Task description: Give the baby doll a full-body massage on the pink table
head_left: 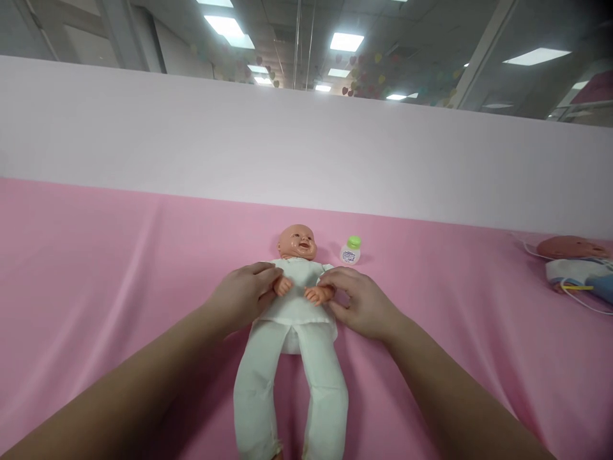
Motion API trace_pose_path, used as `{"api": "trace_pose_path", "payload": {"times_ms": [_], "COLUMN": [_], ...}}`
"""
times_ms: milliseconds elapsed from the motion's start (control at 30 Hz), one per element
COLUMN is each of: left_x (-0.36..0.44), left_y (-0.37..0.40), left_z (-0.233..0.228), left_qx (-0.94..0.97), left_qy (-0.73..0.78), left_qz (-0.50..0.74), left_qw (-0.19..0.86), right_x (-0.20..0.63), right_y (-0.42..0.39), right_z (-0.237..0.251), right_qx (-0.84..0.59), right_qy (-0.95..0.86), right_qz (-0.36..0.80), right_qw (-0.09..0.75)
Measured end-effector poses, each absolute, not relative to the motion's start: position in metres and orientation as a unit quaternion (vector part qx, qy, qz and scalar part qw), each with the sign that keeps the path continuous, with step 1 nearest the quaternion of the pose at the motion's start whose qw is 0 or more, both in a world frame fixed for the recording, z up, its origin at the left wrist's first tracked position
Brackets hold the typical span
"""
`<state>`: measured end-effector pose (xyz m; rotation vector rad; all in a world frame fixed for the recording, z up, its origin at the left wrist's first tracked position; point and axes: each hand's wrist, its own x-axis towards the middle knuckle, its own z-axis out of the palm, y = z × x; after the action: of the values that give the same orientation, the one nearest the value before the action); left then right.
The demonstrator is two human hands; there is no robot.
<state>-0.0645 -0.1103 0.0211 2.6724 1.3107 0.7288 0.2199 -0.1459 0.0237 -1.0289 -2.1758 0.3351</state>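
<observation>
Office-like room with a panelled ceiling and lit rectangular lamps overhead, a cluster of small coloured heart shapes hanging near 12 o'clock. Below that, a plain white partition (306, 147) running the full width, and beneath it a pink cloth (96, 268) spread over the whole work surface, lightly creased. At the centre of the cloth, a baby doll (293, 319) lying face up, head toward 12 o'clock, legs stretched toward 6 o'clock, dressed in a pale green top and trousers. Left hand (244, 295) at 9 o'clock of the doll's chest, resting against the torso, fingers loosely curled around the doll's arm there, thumb on top; partly closed, not a tight fist. Right hand (361, 303) at 3 o'clock of the chest, fingers bent and spread, fingertips touching the doll's other small hand and the hem of the top; half open, grip on the tiny hand hard to confirm. Both forearms reaching in from 7 and 5 o'clock. Just beside the doll's head, at 2 o'clock of it, a small white bottle (351, 250) with a green cap, upright and apart from the doll. Far off at 3 o'clock, by the frame edge, a second doll (569, 248) lying down with white and blue cloth and thin white cords around it.
</observation>
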Motion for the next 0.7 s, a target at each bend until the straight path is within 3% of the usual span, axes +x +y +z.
{"api": "trace_pose_path", "payload": {"times_ms": [167, 267, 433, 567, 700], "left_x": [-0.062, -0.063, -0.073, -0.091, -0.113], "left_y": [-0.110, -0.110, -0.102, -0.083, -0.058], "left_z": [0.017, 0.016, 0.020, 0.017, 0.005], "left_qx": [0.918, 0.912, 0.846, 0.721, 0.585], "left_qy": [0.370, 0.377, 0.447, 0.508, 0.516], "left_qz": [0.137, 0.159, 0.270, 0.392, 0.475], "left_qw": [-0.037, -0.023, 0.109, 0.261, 0.407], "right_x": [0.213, 0.210, 0.219, 0.244, 0.274], "right_y": [-0.143, -0.143, -0.140, -0.122, -0.097], "right_z": [0.019, 0.019, 0.018, 0.008, -0.009], "right_qx": [-0.368, -0.374, -0.437, -0.579, -0.638], "right_qy": [-0.871, -0.873, -0.815, -0.626, -0.483], "right_qz": [0.106, 0.098, 0.112, 0.198, 0.286], "right_qw": [0.307, 0.295, 0.363, 0.483, 0.527]}}
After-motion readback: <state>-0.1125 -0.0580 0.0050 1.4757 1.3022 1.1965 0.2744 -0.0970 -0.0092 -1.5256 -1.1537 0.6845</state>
